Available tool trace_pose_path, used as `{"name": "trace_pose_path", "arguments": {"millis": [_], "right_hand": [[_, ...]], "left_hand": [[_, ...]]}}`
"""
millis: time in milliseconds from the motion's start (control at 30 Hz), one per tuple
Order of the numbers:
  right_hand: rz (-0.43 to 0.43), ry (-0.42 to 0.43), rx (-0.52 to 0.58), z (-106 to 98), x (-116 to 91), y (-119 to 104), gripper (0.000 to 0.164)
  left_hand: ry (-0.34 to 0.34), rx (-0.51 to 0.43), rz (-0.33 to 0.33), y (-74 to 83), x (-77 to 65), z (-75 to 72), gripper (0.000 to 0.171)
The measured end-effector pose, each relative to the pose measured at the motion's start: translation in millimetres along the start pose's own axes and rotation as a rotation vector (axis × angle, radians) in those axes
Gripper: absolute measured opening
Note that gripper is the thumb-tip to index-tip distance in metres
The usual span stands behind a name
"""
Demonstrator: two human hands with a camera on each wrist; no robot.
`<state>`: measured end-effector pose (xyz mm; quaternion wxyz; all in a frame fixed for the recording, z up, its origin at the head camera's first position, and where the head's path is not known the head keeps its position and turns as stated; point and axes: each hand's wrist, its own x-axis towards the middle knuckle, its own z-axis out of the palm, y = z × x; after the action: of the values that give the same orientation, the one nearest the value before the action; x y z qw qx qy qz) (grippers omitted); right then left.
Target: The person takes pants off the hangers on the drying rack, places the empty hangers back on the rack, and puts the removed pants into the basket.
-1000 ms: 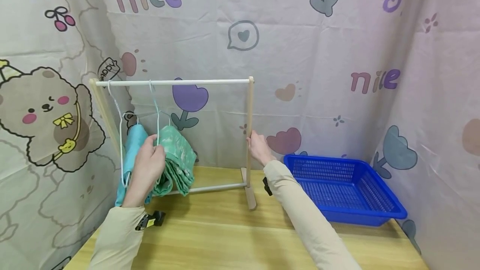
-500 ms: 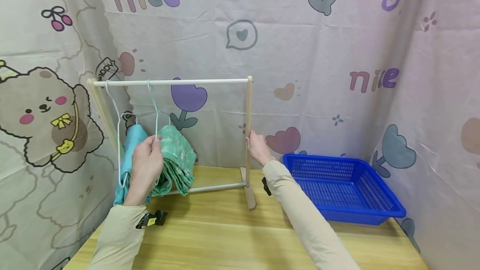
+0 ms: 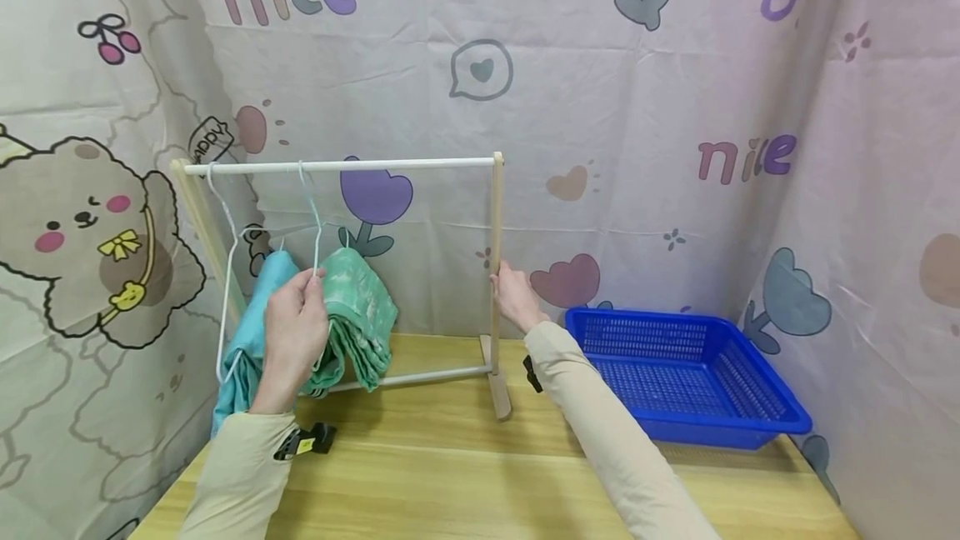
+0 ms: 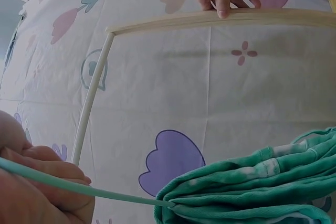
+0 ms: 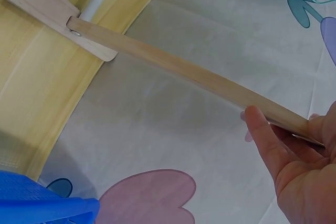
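My left hand pinches the near side of a pale clothes hanger that hooks over the rack's white top rail. A folded green and white patterned garment hangs on it, just right of the hand. Further left, another hanger carries a bright blue garment, partly hidden behind my left hand and wrist. With its fingers and thumb around the wood, my right hand grips the rack's right upright about halfway up.
The wooden rack stands on a wood-grain table, with a lower white bar near the tabletop. To its right sits a blue plastic basket. Printed cloth walls off the back and both sides.
The blue garment and its hanger have swung left at the bottom. The green garment has shifted slightly right. My right hand keeps its hold on the upright.
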<state>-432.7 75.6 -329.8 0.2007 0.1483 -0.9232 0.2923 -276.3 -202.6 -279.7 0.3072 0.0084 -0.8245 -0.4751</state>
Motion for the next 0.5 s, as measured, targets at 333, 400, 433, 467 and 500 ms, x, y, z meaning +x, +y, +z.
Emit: {"name": "trace_pose_path", "arguments": {"millis": [333,400,433,467,500], "right_hand": [[-0.020,0.022,0.000,0.3,0.1,1.3,0.019],[-0.021,0.020,-0.001,1.5,-0.1,1.4,0.019],[-0.021,0.020,0.000,2.0,-0.2,1.5,0.019],[-0.020,0.022,-0.001,2.2,-0.1,1.5,0.019],[-0.020,0.023,0.000,2.4,-0.1,1.7,0.019]], "left_hand": [[0.019,-0.055,-0.004,3.0,1.0,1.5,0.048],[0.020,-0.069,-0.010,4.0,0.8,0.3,0.047],[0.019,-0.075,-0.007,4.6,1.0,-0.4,0.047],[0.015,-0.084,-0.005,5.3,0.9,-1.1,0.047],[0.013,-0.093,-0.001,6.0,0.9,-1.7,0.047]]}}
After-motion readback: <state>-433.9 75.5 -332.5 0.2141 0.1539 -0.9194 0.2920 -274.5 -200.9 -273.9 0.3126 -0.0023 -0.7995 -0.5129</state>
